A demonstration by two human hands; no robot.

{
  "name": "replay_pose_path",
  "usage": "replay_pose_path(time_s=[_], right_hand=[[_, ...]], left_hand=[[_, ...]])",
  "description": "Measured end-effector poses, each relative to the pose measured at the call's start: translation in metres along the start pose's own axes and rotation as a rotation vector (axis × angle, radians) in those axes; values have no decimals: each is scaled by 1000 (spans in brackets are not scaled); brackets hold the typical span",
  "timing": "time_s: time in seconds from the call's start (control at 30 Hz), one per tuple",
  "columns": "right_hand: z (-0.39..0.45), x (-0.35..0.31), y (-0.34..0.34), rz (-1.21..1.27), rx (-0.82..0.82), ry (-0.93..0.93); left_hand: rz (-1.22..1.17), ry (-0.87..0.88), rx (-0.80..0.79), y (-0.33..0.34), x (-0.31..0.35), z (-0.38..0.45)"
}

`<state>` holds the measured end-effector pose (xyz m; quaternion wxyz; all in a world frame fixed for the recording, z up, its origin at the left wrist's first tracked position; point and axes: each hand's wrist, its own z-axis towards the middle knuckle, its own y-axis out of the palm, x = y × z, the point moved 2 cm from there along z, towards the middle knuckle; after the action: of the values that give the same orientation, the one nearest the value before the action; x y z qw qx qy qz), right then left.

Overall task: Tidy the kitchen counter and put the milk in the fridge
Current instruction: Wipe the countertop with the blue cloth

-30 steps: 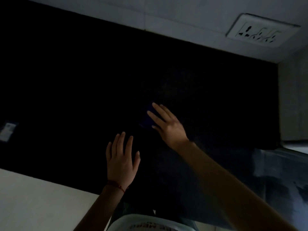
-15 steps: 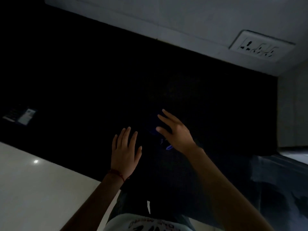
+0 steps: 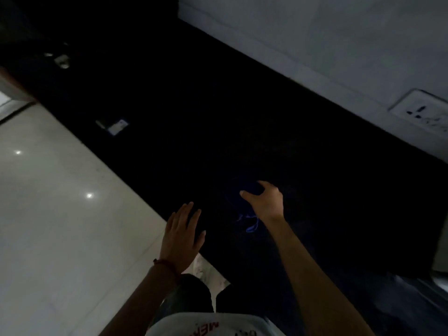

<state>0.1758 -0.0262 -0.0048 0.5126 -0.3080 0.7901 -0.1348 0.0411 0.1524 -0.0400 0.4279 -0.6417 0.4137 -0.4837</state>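
Note:
The scene is very dark. A black kitchen counter [image 3: 266,122] runs diagonally across the view. My right hand [image 3: 265,201] is curled around a small dark blue object [image 3: 252,187] on the counter; what it is cannot be made out. A thin blue loop or cord [image 3: 251,225] lies just below my wrist. My left hand [image 3: 181,232] hovers flat with fingers apart over the counter's front edge and holds nothing. No milk or fridge can be seen.
A small pale card or packet [image 3: 116,126] lies on the counter to the left, and shiny metal bits [image 3: 61,61] sit at the far left end. A wall socket [image 3: 421,112] is on the pale wall. Light floor tiles [image 3: 60,202] lie at left.
The view has swung left and down, showing more floor. My right hand went from flat with spread fingers to curled around the dark blue object. The left hand stayed open.

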Motion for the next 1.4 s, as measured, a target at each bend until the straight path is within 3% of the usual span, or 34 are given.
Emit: replay_pose_path(time_s=[0.23, 0.4, 0.53, 0.77, 1.0, 1.27, 1.4], right_hand=[[-27, -54, 67, -10, -200, -204], [-55, -102, 155, -42, -422, -327], [-75, -131, 237, -205, -534, -454], [-71, -152, 367, -502, -561, -390], [-38, -182, 448, -597, -495, -239], [40, -236, 534, -637, -471, -112], [79, -290, 588, -636, -519, -90]], left_hand=[[-188, -302, 45, -19, -74, -58], [-339, -634, 77, -22, -146, -121], [-524, -908, 157, -10, -212, -182], [-800, -1290, 204, 10, -319, -271], [-943, -1359, 114, -13, -428, -263], [-967, -1267, 178, -89, -588, -150], [-1035, -1346, 204, -115, -666, -112]])
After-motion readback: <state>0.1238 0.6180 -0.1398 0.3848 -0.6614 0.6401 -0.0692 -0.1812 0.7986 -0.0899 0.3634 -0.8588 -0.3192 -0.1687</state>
